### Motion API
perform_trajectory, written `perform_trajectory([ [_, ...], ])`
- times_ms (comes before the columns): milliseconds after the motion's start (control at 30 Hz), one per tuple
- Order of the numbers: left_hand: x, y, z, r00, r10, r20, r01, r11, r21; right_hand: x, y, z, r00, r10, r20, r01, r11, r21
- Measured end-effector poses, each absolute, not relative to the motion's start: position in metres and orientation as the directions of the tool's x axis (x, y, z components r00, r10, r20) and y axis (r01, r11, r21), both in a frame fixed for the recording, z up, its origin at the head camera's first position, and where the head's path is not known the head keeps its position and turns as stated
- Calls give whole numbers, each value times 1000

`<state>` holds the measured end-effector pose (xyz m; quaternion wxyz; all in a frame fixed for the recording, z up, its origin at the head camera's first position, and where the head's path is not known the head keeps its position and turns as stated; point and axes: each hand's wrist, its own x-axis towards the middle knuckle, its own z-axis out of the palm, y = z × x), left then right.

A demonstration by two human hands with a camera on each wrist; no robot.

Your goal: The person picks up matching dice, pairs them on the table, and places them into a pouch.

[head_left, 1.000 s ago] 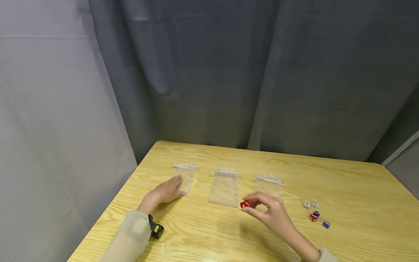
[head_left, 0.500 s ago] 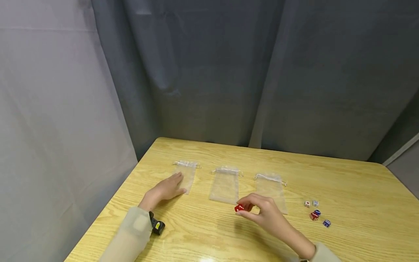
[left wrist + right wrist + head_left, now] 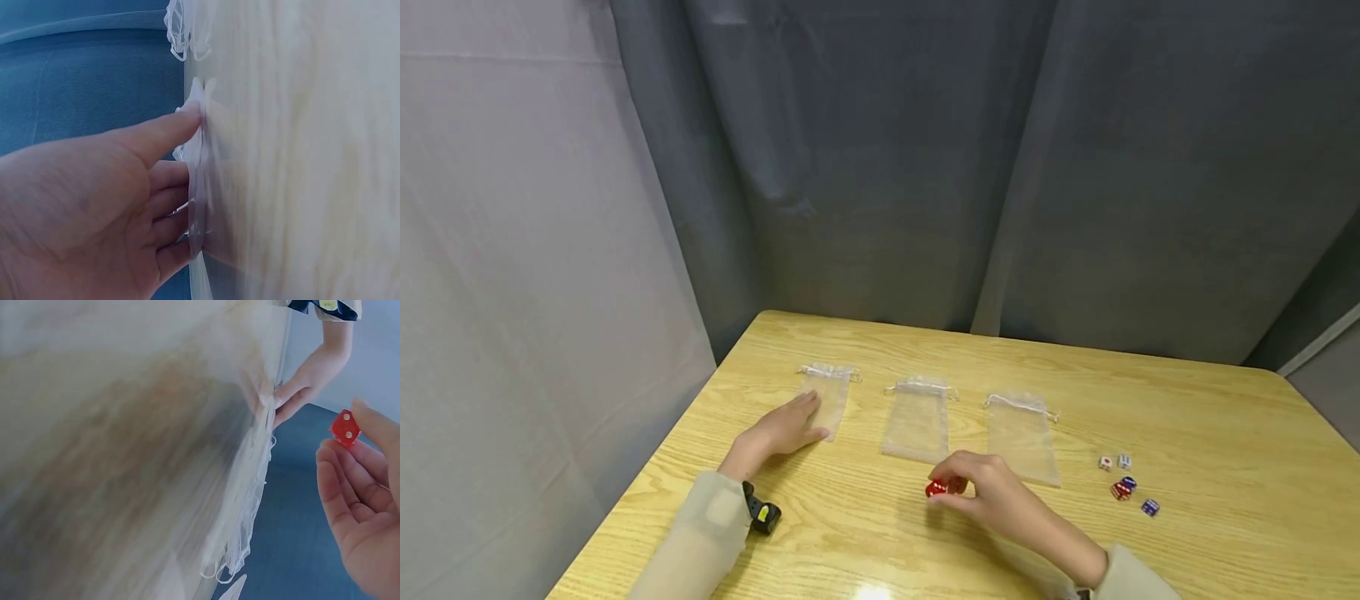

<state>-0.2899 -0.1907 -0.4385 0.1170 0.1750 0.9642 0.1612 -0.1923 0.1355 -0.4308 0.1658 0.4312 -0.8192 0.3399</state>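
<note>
Between thumb and fingers, my right hand point(image 3: 988, 492) pinches a red die point(image 3: 345, 428) with white pips, held above the table in front of the middle bag. My left hand point(image 3: 784, 427) rests with extended fingers on the left sheer white drawstring bag point(image 3: 831, 398); the left wrist view shows its fingertips and thumb touching the fabric. A middle drawstring bag point(image 3: 916, 421) and a right drawstring bag point(image 3: 1021, 442) lie flat in the same row, drawstrings toward the back.
On the right of the wooden table point(image 3: 1225, 425) lie a white die with a red pip point(image 3: 1106, 463), another white die point(image 3: 1124, 461), a red die point(image 3: 1121, 492) touching a blue die point(image 3: 1129, 482), and a second blue die point(image 3: 1151, 507). Grey curtains point(image 3: 880, 167) hang behind.
My right hand has moved left and toward the front edge with the red die, uncovering the right bag. My left hand has stayed on the left bag. The head view has shifted slightly.
</note>
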Motion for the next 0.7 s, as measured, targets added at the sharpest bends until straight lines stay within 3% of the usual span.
perform_trajectory([
  [300, -289, -189, -437, -911, 373, -174, 299, 890, 343, -188, 131, -426, -684, -659, 313, -714, 517, -472],
  [700, -287, -187, -435, -910, 371, -187, 293, 892, 343, -183, 126, -429, -659, -710, 247, -742, 561, -366],
])
